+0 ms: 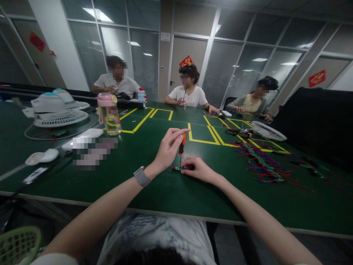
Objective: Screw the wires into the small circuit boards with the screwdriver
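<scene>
My left hand (170,146) grips the orange and black handle of a screwdriver (181,148), which stands upright. Its thin shaft points down, and the tip meets a small green circuit board (177,169) on the table. Pressed against the right end of that board is my right hand (197,168), its fingers curled and holding it down. A bit of red wire shows at the board's left end. The part of the board under my right fingers is hidden.
Rows of boards with red and blue wires (260,162) lie to the right on the green table (154,195). A pink-lidded bottle (109,116) and white fans (59,112) stand left. Yellow tape (204,141) marks the tabletop. Several people sit across; a dark screen (317,125) is at right.
</scene>
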{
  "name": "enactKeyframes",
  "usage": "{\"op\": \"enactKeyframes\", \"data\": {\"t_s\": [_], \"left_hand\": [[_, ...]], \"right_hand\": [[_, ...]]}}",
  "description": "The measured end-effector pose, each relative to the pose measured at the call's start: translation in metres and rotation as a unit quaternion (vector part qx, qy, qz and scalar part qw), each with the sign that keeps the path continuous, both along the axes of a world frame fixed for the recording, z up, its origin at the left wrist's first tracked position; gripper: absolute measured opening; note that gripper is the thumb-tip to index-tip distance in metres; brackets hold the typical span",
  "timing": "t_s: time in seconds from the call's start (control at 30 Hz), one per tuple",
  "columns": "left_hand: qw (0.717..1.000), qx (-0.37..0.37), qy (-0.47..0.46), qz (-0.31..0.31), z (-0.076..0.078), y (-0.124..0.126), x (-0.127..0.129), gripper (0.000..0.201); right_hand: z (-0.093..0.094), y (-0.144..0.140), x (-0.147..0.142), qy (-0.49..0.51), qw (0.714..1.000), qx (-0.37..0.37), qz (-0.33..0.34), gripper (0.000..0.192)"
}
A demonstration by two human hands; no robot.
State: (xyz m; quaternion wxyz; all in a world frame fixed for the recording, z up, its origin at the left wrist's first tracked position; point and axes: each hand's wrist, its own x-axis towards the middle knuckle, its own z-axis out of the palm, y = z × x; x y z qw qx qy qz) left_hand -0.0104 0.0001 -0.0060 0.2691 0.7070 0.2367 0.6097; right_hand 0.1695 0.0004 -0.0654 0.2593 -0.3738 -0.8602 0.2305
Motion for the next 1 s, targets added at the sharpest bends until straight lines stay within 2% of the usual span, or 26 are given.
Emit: {"op": "enactKeyframes", "data": {"t_s": [0.17,0.4,0.47,0.63,0.7,0.87,0.93,1.0], "left_hand": [[0.996,-0.048,-0.038,-0.065,0.0017,0.0009,0.0003,0.03],[0.999,0.005,-0.017,0.03,-0.0004,0.0007,0.0,0.016],[0.999,0.004,-0.017,0.029,-0.0002,0.0,0.0002,0.022],[0.996,-0.048,-0.057,-0.041,0.0013,-0.001,0.0012,0.03],[0.997,-0.051,-0.056,-0.022,0.0012,-0.0009,0.0009,0.028],[0.998,0.001,-0.028,0.056,-0.0007,-0.0002,-0.0001,0.017],[0.998,0.003,-0.025,0.058,-0.0009,-0.0003,0.0003,0.021],[0.999,-0.007,-0.036,0.027,-0.0005,-0.0008,0.0014,0.027]], "right_hand": [[0.0012,-0.0007,-0.0002,-0.003,1.0,-0.005,-0.003,0.017],[0.0015,-0.001,-0.0002,-0.006,1.0,-0.003,-0.002,0.016],[0.0015,-0.001,-0.0003,-0.006,1.0,-0.004,-0.003,0.017],[0.0021,-0.0014,-0.0005,-0.002,1.0,-0.005,-0.002,0.017],[0.0023,-0.0015,-0.0005,-0.003,1.0,-0.008,0.001,0.017],[0.0014,-0.001,-0.0001,-0.009,1.0,-0.01,-0.003,0.018],[0.0006,-0.0007,0.0001,-0.008,1.0,-0.01,-0.003,0.018],[0.0003,-0.0006,0.0002,-0.004,1.0,-0.008,-0.001,0.018]]}}
